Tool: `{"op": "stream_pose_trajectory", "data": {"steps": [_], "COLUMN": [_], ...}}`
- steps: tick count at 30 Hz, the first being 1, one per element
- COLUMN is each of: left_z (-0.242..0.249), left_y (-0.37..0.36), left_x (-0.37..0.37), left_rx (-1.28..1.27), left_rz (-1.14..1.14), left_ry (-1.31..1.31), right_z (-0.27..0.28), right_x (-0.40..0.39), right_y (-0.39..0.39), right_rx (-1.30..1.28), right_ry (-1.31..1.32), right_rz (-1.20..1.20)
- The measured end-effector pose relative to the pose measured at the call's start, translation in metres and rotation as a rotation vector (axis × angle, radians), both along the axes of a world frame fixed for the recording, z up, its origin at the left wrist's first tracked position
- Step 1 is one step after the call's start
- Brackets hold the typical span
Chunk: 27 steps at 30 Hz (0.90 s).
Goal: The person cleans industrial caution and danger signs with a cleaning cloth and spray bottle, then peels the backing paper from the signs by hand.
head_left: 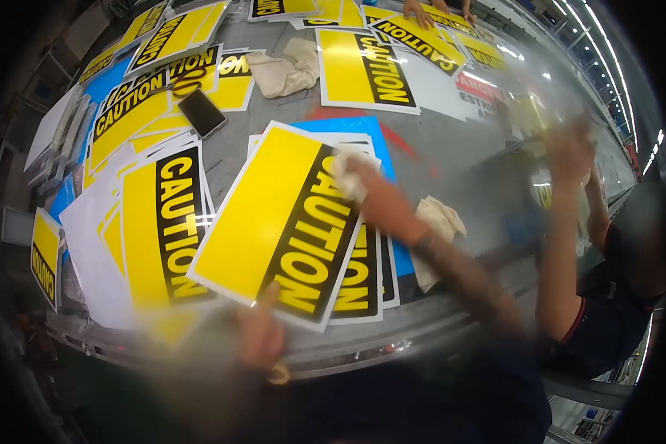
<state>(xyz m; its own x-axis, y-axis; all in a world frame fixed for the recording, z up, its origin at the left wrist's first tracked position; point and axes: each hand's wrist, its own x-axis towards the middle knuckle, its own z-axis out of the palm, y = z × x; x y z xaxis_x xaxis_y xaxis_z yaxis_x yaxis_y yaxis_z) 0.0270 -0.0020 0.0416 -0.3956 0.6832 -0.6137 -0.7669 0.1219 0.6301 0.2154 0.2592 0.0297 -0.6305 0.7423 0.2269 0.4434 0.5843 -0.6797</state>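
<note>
A yellow and black caution sign (263, 200) lies tilted across a stack of similar signs in front of me. My left hand (261, 333) is at its near edge, one finger lying over the border and the others curled; the thumb is hidden. My right hand (381, 200) presses a bunched white cloth (350, 172) against the sign's upper right corner, over the first letter. Under this sign, other caution signs (364, 285) and a blue sheet (388, 155) stick out. Another caution sign (163, 222) is just to the left.
A black phone (202, 114) rests among piled signs at the left. Crumpled cloths (285, 70) (438, 229) lie on the grey table (274, 111). A co-worker's raised arms (562, 222) are at the right, and another person's hands (419, 13) touch signs at the far edge.
</note>
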Motion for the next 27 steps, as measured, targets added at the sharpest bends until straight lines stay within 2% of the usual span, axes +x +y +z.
{"op": "stream_pose_trajectory", "data": {"steps": [2, 4, 7, 8, 10, 11, 12, 15, 16, 18, 19, 21, 23, 27], "left_z": [-0.002, -0.007, -0.004, 0.0, 0.008, 0.011, 0.016, 0.004, 0.006, 0.004, 0.003, 0.001, 0.005, 0.005], "left_y": [-0.001, -0.002, -0.004, -0.004, 0.002, 0.006, 0.009, 0.008, 0.008, 0.01, 0.009, 0.008, 0.007, 0.008], "left_x": [0.001, 0.002, -0.003, -0.002, -0.004, -0.005, -0.004, -0.005, -0.006, -0.005, -0.004, -0.004, -0.005, -0.002], "left_rx": [0.026, 0.111, 0.199, 0.208, 0.231, 0.244, 0.197, 0.164, 0.159, 0.155, 0.15, 0.116, 0.131, 0.13], "left_rz": [-0.005, 0.011, 0.002, -0.007, 0.041, 0.067, 0.091, 0.109, 0.106, 0.142, 0.157, 0.155, 0.127, 0.119], "left_ry": [-0.002, -0.015, -0.094, -0.102, -0.247, -0.321, -0.326, -0.278, -0.295, -0.256, -0.239, -0.222, -0.233, -0.186], "right_z": [0.01, 0.018, 0.033, 0.036, 0.01, 0.002, -0.007, 0.013, 0.023, 0.009, 0.023, 0.03, 0.047, 0.035], "right_x": [0.025, 0.05, 0.048, 0.037, 0.03, 0.018, 0.012, -0.012, -0.014, -0.018, -0.02, -0.02, -0.009, 0.001], "right_y": [0.057, 0.095, 0.086, 0.071, 0.049, 0.021, 0.0, -0.07, -0.089, -0.144, -0.161, -0.159, -0.127, -0.035], "right_rx": [0.148, 0.285, 0.483, 0.261, 0.199, 0.049, 0.212, 0.254, -0.188, -0.035, -0.134, -0.148, -0.299, 0.049], "right_ry": [-0.213, -0.369, -0.169, -0.112, -0.144, -0.178, -0.115, -0.153, -0.227, -0.004, -0.068, -0.013, -0.122, -0.223], "right_rz": [-0.279, -0.361, -0.242, -0.258, -0.129, -0.138, -0.027, 0.104, 0.13, 0.295, 0.416, 0.525, 0.572, 0.136]}}
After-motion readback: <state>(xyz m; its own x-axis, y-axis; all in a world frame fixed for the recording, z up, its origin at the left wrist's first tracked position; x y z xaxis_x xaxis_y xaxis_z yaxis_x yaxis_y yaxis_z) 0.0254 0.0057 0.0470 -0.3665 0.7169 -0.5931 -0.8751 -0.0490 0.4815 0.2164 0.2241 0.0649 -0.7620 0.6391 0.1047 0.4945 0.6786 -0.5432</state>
